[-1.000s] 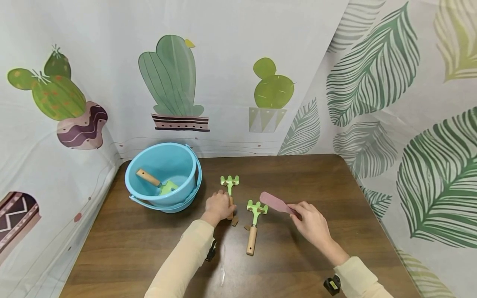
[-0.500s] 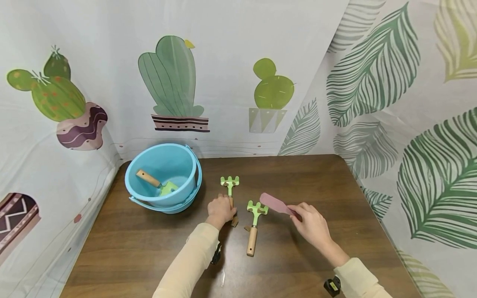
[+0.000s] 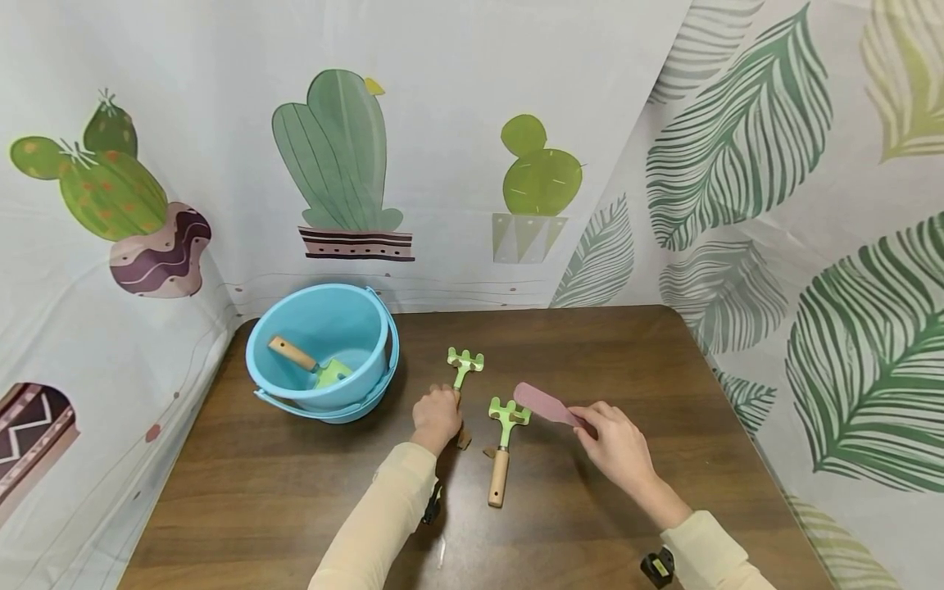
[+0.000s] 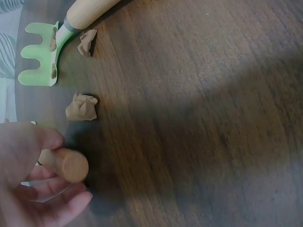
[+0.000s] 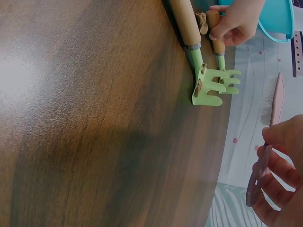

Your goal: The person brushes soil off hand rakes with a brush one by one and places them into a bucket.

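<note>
Both grips engaged: far rake in the left, brush in the right

Head view: The left hand (image 3: 437,414) has its grip closed round the wooden handle of the green far rake (image 3: 465,360), to the right of the blue bucket (image 3: 254,360). The right hand (image 3: 615,442) holds the pink brush (image 3: 546,403) by its handle, above the table (image 3: 251,508), with the head directed at the far rake. The near rake (image 3: 502,455) lies on the table between the hands, tines away from the person. Two brown lumps (image 3: 464,440) lie between the rake handles. A shovel (image 3: 292,352) rests inside the bucket. Compared with one second earlier, the far rake's head has shifted to the right and the tool now slants; the left hand has moved slightly right and covers more of the handle. The brush, right hand and near rake show no appreciable change.

Left wrist view: The thumb and fingers curl round the far rake's handle, its rounded end projecting toward the camera. Whether the tines touch the table cannot be told here. Brown bits are lodged at the base of the near rake's tines.

Right wrist view: The grip is a pinch, thumb against fingers, on the brush handle. The brush appears edge-on, its white bristles (image 5: 266,101) visible along one side.
</note>
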Tool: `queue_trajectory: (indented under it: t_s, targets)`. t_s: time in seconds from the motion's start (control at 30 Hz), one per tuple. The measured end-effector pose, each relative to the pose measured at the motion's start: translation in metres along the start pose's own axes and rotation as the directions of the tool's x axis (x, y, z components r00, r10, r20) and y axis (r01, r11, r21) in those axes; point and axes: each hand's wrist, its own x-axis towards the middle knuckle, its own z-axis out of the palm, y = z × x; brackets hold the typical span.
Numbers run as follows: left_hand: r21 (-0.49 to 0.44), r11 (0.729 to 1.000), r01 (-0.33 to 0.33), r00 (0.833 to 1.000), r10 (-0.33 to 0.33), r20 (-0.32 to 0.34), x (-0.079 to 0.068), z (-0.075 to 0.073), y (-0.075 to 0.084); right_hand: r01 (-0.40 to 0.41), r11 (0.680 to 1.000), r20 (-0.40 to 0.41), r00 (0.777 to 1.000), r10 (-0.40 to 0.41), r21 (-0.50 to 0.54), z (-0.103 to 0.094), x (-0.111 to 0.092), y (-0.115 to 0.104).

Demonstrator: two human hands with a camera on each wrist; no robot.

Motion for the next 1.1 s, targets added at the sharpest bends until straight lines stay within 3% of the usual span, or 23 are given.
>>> queue_trajectory:
  t_s: [0.73, 1.1]
  targets:
    - [-0.015, 1.000, 0.010, 0.998, -0.011, -0.066, 0.003, 0.005, -0.004, -0.009, 1.000, -0.007, 1.000, 0.009, -0.007, -0.002, -0.002, 0.000]
    - [0.012, 1.000, 0.007, 0.996, -0.006, -0.092, 0.004, -0.005, -0.012, -0.012, 1.000, -0.002, 1.000, 0.012, -0.010, -0.002, 0.000, 0.002]
